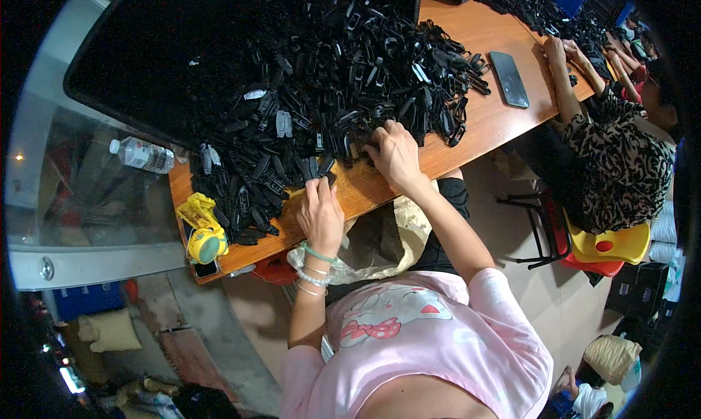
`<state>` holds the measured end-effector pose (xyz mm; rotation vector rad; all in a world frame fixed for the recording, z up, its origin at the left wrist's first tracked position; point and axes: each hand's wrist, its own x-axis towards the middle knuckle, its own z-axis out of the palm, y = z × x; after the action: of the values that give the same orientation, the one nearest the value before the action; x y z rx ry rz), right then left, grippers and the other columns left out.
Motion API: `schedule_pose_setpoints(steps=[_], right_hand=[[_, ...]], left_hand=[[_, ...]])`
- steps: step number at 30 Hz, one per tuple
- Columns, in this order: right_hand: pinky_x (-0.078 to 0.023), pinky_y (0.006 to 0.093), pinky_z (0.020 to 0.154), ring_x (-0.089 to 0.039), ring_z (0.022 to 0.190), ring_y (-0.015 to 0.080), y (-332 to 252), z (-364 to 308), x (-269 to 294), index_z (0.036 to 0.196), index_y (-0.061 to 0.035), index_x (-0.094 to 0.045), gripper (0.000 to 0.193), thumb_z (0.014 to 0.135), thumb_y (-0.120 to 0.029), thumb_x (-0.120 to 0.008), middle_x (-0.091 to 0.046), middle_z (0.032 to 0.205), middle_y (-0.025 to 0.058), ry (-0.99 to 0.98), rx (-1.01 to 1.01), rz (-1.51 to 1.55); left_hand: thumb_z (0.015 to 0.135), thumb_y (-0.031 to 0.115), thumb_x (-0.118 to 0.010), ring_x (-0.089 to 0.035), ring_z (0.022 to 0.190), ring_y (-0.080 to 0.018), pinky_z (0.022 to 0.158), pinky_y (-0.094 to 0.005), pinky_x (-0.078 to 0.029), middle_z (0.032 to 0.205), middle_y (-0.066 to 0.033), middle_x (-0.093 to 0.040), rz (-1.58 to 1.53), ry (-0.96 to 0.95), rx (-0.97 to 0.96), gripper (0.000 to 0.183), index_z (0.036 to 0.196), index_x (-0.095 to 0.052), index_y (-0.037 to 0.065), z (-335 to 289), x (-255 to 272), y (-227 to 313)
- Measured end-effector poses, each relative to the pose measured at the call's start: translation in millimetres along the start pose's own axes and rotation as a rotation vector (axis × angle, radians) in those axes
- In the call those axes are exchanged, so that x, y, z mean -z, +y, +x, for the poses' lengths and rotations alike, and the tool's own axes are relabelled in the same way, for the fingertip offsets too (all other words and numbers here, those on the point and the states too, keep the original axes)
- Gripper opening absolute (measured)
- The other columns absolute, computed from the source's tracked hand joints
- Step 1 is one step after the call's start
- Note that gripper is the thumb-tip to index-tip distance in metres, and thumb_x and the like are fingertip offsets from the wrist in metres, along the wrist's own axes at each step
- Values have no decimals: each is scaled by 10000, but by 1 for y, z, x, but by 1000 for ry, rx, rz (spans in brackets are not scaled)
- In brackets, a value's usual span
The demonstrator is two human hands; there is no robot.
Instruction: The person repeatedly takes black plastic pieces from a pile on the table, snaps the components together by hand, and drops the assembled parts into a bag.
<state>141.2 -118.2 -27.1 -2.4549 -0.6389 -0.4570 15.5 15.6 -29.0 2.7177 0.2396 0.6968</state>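
Left hand (320,211) curled, right hand (394,154) palm-down, fingers bent.

wooden worktop (504,116) | carrying: heap of black plastic parts (328,90); dark phone (509,79); yellow fan-like gadget (204,240), possibly

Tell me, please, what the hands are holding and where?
The left hand pinches a small black plastic part by its near end; the right hand rests in the pile, its grip unclear.

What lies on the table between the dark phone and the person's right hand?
In the head view, the edge of the heap of black plastic parts and bare wooden table lie between the phone and the right hand.
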Motion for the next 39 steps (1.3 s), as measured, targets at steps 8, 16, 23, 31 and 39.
schedule_pose_setpoints(steps=[8,16,23,31,39], right_hand=[[-465,391,716,-550,828,318,1,-3,6,798,-23,-614,148,704,-108,-691,-531,860,131,-40,7,122],[-483,332,668,-579,790,241,-7,-6,22,871,-16,-634,165,727,-63,-699,-571,883,121,6,-52,424],[-491,281,685,-599,703,198,-17,-28,63,1137,-15,-588,363,780,-54,-638,-627,855,116,-201,43,688],[-499,242,617,-568,752,123,-22,-58,81,1217,-21,-521,333,885,-19,-537,-504,1129,119,-621,51,1165],[-447,394,816,-547,975,370,-27,-64,86,1225,19,-461,388,849,-25,-544,-553,1081,212,-484,206,770]], left_hand=[[801,124,-607,-572,741,-361,596,-442,-463,884,-164,-535,16,-71,42,174,865,-519,-12,7,0,-4],[782,-12,-659,-547,604,-73,533,-213,-461,768,-34,-568,-1190,-193,549,303,1048,-515,-34,-10,-4,-19],[808,-7,-622,-579,624,-93,530,-212,-483,787,-48,-592,-1526,-425,590,297,1093,-564,-63,-11,22,-13],[816,8,-629,-565,584,-75,478,-196,-449,808,-36,-571,-1138,-451,344,136,934,-617,-59,-10,43,15],[805,2,-633,-541,532,-109,458,-225,-423,757,-79,-540,-1040,-366,195,148,903,-593,-101,-11,49,20]])
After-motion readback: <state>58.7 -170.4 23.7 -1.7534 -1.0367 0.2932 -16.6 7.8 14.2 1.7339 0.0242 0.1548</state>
